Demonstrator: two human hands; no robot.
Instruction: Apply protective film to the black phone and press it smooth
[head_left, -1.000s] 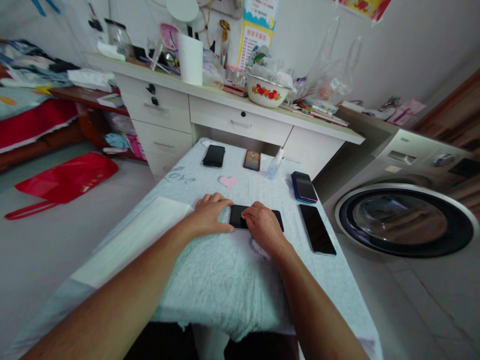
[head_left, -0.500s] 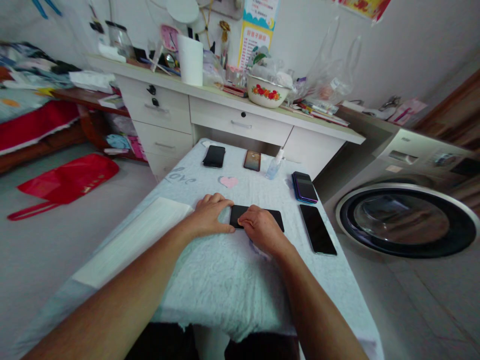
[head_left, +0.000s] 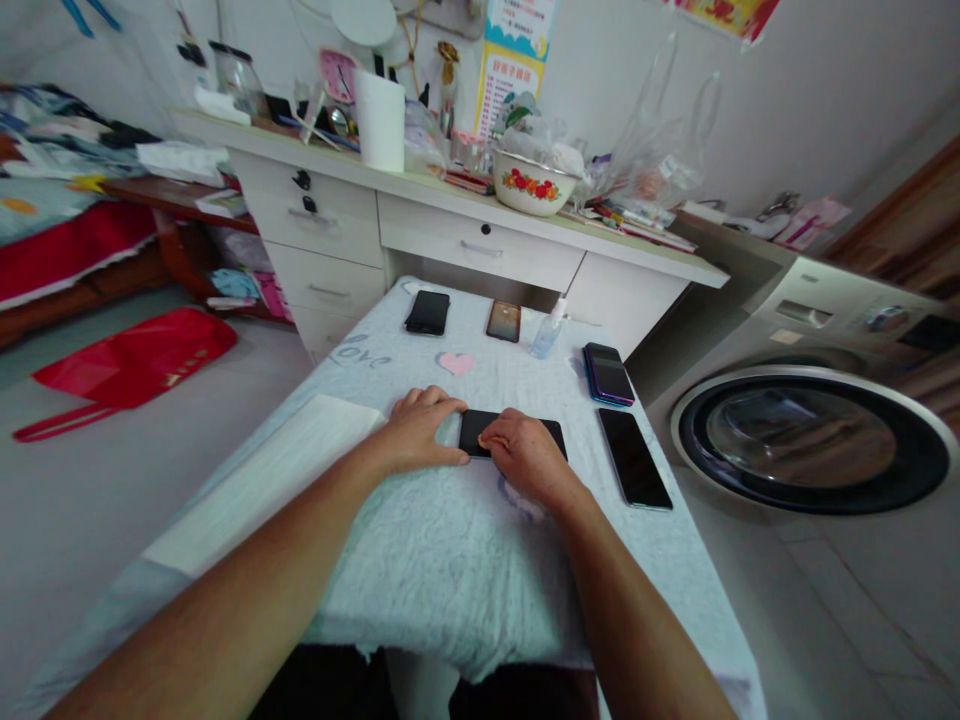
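A black phone [head_left: 553, 432] lies flat and crosswise on the light cloth of the table [head_left: 420, 560]. My left hand [head_left: 421, 432] grips its left end, thumb at the near corner and forefinger at the far one. Over the screen, my right hand [head_left: 521, 450] is closed with its fingertips pressed together on the glass; what they pinch is too small to tell. Another black phone [head_left: 636, 458] rests to the right, below stacked phones [head_left: 609, 374]. Farther back are a dark phone [head_left: 427, 312], a brownish phone [head_left: 504, 321] and a clear spray bottle [head_left: 549, 330].
A folded white cloth or paper [head_left: 262, 485] lies under my left forearm. Behind the table is a white desk [head_left: 480, 245] with a paper roll [head_left: 379, 120] and a flowered bowl [head_left: 534, 184]. A washing machine [head_left: 810, 330] stands at the right. A red bag [head_left: 150, 360] lies on the floor.
The fingertips of my right hand have shifted very slightly to the right on the phone screen. My left hand and the phone have stayed in place.
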